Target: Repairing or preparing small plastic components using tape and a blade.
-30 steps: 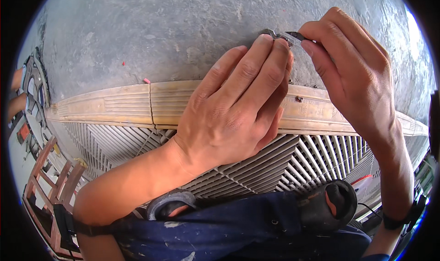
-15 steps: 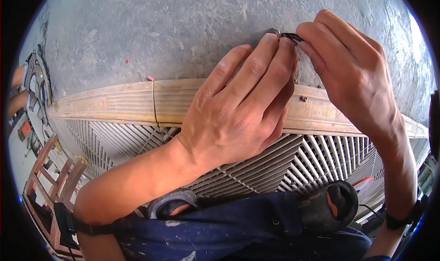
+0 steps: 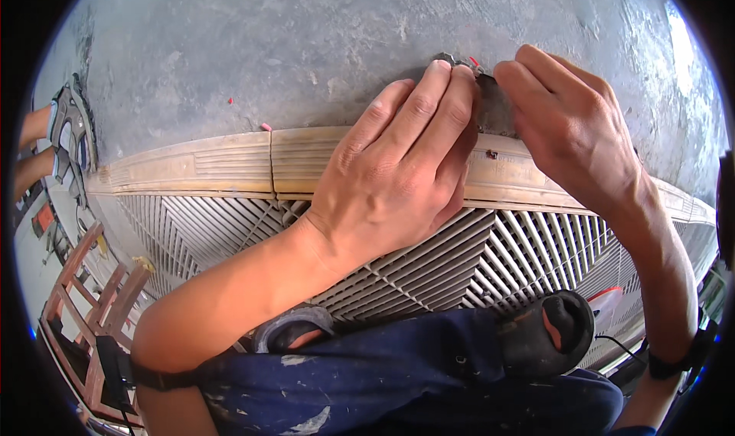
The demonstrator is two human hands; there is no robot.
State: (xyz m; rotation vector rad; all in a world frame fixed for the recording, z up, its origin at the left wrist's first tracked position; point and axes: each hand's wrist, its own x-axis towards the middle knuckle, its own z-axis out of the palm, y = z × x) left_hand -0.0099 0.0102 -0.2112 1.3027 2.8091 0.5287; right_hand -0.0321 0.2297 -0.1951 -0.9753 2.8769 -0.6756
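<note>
My left hand (image 3: pixel 402 160) rests over the pale ribbed edging, its fingertips closed on a small dark grey, metal-looking piece (image 3: pixel 444 56) against the grey surface. Most of that piece is hidden under the fingers. To the right, my right hand (image 3: pixel 570 114) is closed in a pinch on a thin dark piece (image 3: pixel 485 75) that points toward the left fingertips. Its exact kind is too small and covered to tell. A short red sliver (image 3: pixel 474 62) shows between the two hands, beside the dark piece.
Below the edging (image 3: pixel 191 164) runs a slatted grille (image 3: pixel 429 271). A red fleck (image 3: pixel 230 100) and a pink bit (image 3: pixel 266 127) lie on the rough grey surface (image 3: pixel 306 38). Another person's sandalled foot (image 3: pixel 73 122) and a wooden frame (image 3: pixel 96 306) are at the left.
My right hand has moved slightly down, with its fingers curled in more. The red sliver has come into sight between my hands. The whole view has shifted a little.
</note>
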